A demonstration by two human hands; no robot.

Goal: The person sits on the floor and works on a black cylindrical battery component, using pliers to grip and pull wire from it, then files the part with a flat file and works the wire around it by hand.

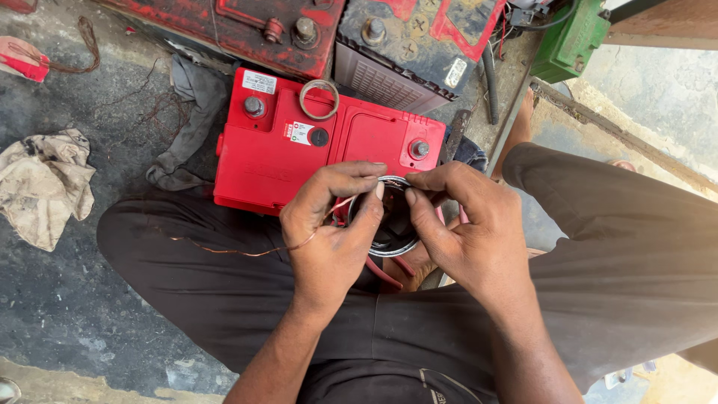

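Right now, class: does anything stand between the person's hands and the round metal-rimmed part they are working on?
Nothing visible does. The left hand and the right hand both grip the round metal-rimmed part directly, a thin copper wire trailing away to the left.

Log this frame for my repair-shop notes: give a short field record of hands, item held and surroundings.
left hand: left hand grips round black metal-rimmed part, thin copper wire trailing from it
right hand: right hand pinches the part's rim
in front: red rectangular car battery with loose tan ring on top
floor: crumpled beige rag on grey concrete
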